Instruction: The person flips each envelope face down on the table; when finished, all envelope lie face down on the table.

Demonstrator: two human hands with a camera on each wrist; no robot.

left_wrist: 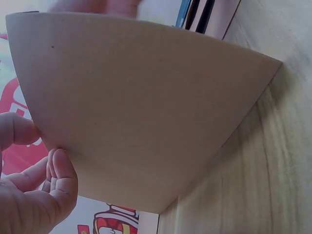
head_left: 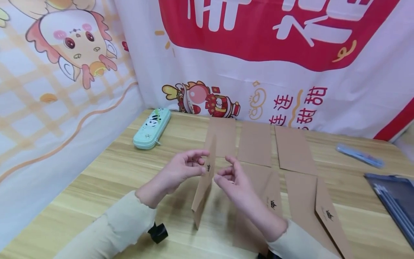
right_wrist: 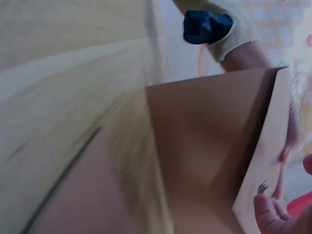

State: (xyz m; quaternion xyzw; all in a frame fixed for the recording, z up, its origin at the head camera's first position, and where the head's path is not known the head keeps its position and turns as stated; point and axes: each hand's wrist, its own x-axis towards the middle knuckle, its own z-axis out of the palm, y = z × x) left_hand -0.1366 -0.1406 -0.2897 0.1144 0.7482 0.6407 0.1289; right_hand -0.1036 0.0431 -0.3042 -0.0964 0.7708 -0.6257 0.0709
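A brown kraft paper envelope [head_left: 203,187] with a small crown print on its flap stands on edge on the wooden table, nearly side-on in the head view. My left hand [head_left: 181,167] pinches it near the upper edge with thumb and fingers; the left wrist view shows the broad plain face of the envelope [left_wrist: 146,107] slightly bowed. On its other side is my right hand [head_left: 237,185], fingers loosely bent and spread, the thumb tip close to the paper. In the right wrist view, right-hand fingertips [right_wrist: 268,214] overlap the flap by the crown.
Several more brown envelopes lie flat in two rows, one back-row envelope [head_left: 295,149] and a front one with a crown flap [head_left: 330,216] among them. A mint pencil case [head_left: 152,127] sits back left. At right are a small blue packet [head_left: 359,155] and a dark pouch [head_left: 391,201] holding pencils.
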